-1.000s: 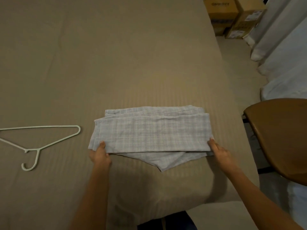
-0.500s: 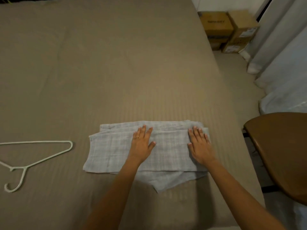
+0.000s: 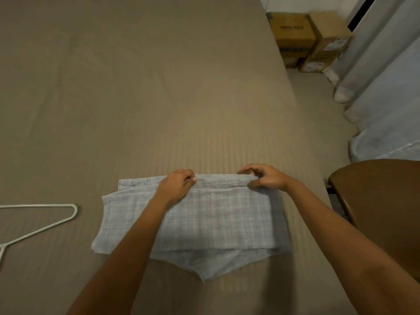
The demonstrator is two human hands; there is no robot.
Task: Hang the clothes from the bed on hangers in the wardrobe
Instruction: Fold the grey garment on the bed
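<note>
A folded light grey checked garment (image 3: 218, 219) lies on the tan bed (image 3: 136, 98) near its front right corner. My left hand (image 3: 176, 184) grips the garment's far edge near the middle, fingers curled over the fold. At the same far edge, near the right corner, my right hand (image 3: 264, 177) pinches the cloth. A white plastic hanger (image 3: 45, 223) lies flat on the bed to the left, apart from the garment and partly cut off by the frame.
A brown wooden chair (image 3: 381, 201) stands close to the bed's right side. Cardboard boxes (image 3: 306, 37) sit on the floor at the far right. Pale curtains (image 3: 386, 83) hang along the right wall.
Both hands slid from lying flat on top of the garment up to its far edge and curled round it. Before that they held its near corners.
</note>
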